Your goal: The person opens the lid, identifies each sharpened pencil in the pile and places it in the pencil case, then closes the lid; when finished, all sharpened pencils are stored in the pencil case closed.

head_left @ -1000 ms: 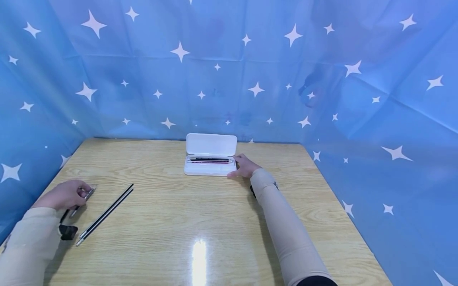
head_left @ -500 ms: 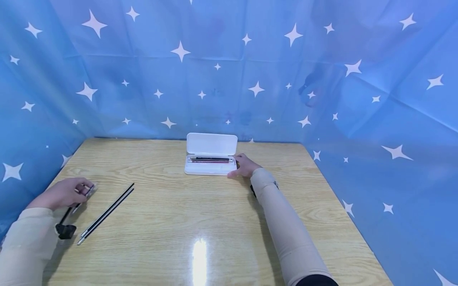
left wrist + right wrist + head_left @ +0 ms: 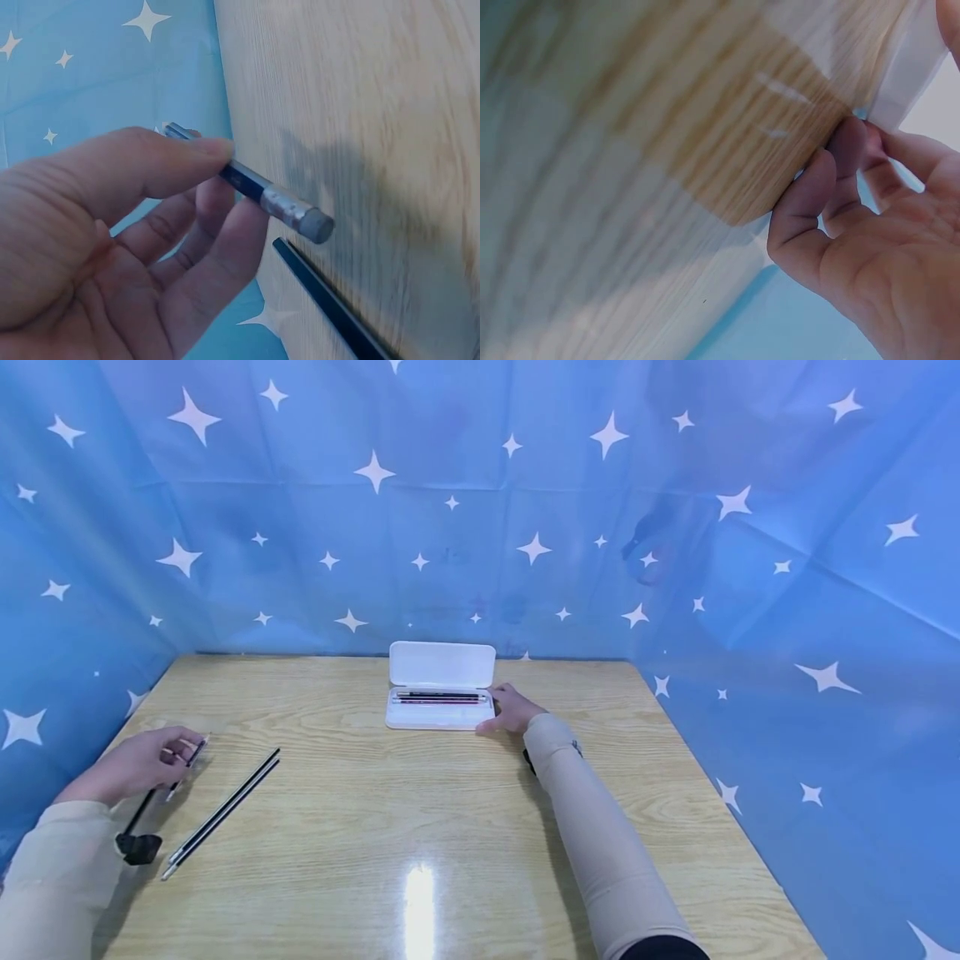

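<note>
My left hand [image 3: 135,766] pinches a dark pencil [image 3: 247,180] between thumb and fingers, above the left side of the table. Its metal ferrule and grey eraser show clearly in the left wrist view. Two more dark pencils [image 3: 222,814] lie side by side on the wood, just right of that hand; part of one pencil [image 3: 322,296] shows in the left wrist view. At the back centre stands a white pencil case [image 3: 408,717], lid raised, with several dark and red pencils [image 3: 441,697] inside. My right hand [image 3: 513,708] holds the case at its right end, thumb at the front corner.
The wooden table [image 3: 360,827] ends at a blue curtain [image 3: 315,510] with white stars, behind and on both sides. A bright light reflection [image 3: 418,910] lies near the front. A black wrist device [image 3: 138,847] hangs by the left sleeve.
My left hand has shifted slightly up and away with the pencil, whose upper end now points farther right. The right hand and the pencil case have stayed in place.
</note>
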Demonstrator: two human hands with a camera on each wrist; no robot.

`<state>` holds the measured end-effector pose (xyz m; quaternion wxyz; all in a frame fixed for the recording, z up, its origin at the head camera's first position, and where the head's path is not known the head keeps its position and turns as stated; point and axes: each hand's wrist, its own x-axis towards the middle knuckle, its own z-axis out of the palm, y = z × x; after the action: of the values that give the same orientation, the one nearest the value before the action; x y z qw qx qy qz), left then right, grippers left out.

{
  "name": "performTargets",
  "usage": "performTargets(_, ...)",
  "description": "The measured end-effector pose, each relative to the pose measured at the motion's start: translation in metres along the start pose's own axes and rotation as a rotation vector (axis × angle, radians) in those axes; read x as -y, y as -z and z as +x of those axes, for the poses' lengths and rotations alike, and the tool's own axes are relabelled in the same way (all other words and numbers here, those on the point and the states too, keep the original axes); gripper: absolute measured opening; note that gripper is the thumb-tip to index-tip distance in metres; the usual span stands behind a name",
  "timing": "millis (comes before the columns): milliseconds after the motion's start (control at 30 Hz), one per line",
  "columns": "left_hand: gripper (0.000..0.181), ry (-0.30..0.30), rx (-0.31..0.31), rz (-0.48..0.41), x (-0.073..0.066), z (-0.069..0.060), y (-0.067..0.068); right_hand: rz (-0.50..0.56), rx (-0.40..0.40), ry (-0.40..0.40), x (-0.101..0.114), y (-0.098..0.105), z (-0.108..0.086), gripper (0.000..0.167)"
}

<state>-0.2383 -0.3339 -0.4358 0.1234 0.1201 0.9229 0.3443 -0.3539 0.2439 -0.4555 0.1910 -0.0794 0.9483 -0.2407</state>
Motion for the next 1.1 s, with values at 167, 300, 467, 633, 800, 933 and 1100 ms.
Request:
performTargets(167, 0.043, -0.023, -0.028, 0.009, 0.001, 0.003, -0.003, -0.004, 0.001, 0.005, -0.001, 0.000, 0.000, 0.101)
performTargets(300, 0.042, -0.038, -0.050, 0.030, 0.001, 0.008, -0.004, -0.003, -0.005, 0.001, 0.000, 0.000, -0.001, 0.100)
performTargets(467, 0.041, -0.075, -0.105, 0.055, 0.000, 0.014, -0.006, -0.005, -0.007, 0.011, 0.001, 0.001, -0.003, 0.099)
performTargets(633, 0.037, -0.148, -0.200, 0.065, -0.003, 0.017, -0.008, -0.022, -0.005, 0.021, 0.003, 0.001, -0.006, 0.098)
performTargets(800, 0.032, -0.213, -0.273, 0.035, -0.005, 0.018, -0.012, -0.025, -0.012, 0.029, 0.004, 0.001, -0.007, 0.097)
performTargets(933, 0.034, -0.223, -0.301, 0.014, -0.005, 0.019, -0.015, -0.028, -0.011, 0.037, 0.004, 0.002, -0.008, 0.097)
performTargets(1100, 0.037, -0.241, -0.339, -0.005, -0.006, 0.021, -0.016, -0.022, -0.009, 0.033, 0.004, 0.001, -0.008, 0.097)
